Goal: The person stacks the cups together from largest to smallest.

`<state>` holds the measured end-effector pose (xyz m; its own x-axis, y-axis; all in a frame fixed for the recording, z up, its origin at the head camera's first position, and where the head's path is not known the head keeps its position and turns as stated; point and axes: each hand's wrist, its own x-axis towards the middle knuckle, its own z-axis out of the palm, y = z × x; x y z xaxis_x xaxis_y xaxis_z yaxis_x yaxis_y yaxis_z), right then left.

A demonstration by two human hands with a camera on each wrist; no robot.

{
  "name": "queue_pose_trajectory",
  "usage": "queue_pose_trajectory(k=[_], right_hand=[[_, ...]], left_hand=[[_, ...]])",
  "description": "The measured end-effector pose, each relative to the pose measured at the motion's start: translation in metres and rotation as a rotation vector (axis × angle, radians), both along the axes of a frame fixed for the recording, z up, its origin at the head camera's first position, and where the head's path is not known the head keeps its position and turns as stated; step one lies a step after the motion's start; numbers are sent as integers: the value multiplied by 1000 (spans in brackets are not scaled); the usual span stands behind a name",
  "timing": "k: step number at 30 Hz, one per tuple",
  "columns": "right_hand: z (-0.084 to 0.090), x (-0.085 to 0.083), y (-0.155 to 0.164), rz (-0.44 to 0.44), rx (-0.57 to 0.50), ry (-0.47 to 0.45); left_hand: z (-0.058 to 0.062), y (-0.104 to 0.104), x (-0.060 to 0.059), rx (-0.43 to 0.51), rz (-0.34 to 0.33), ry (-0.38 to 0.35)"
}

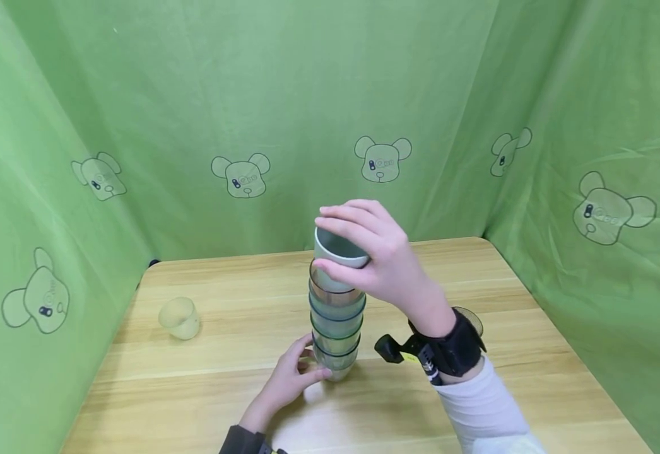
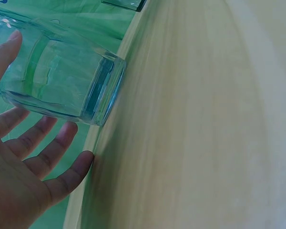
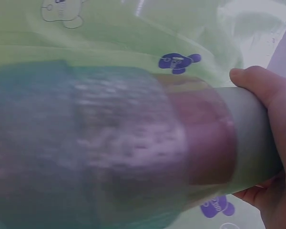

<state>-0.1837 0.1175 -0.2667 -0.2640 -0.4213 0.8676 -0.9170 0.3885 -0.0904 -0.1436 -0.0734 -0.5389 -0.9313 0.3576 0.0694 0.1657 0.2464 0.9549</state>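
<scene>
A tall stack of nested, see-through cups (image 1: 337, 326) stands upright on the table, tinted bluish and greenish, with a pinkish-brown one (image 3: 207, 136) near its top. The uppermost cup is pale grey-green (image 1: 330, 277) and sits partly inside the one below. My right hand (image 1: 383, 258) grips this pale cup by its rim, thumb on the near side and fingers across the far side. Low at the stack's left side, my left hand (image 1: 287, 378) has its thumb and spread fingers around the bottom glass (image 2: 57, 71); fingertip contact is unclear.
A yellowish clear cup (image 1: 179, 318) stands at the table's left. Behind my right wrist shows part of another dark-rimmed cup (image 1: 472, 320). The wooden table (image 1: 239, 290) is bounded by green curtains (image 1: 307, 94) at the back and both sides.
</scene>
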Motion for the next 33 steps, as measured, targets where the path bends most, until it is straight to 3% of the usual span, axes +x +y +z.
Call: queue_pose_trajectory(k=[8, 19, 26, 33], right_hand=[[-21, 2, -4, -18, 79, -46], [-25, 4, -5, -47, 93, -47], [-32, 10, 8, -43, 24, -158], [-60, 8, 26, -75, -37, -265]], left_hand=[[1, 1, 1, -6, 17, 19], [-1, -2, 0, -23, 20, 7], [0, -2, -1, -23, -2, 5], [-1, -3, 0, -20, 7, 9]])
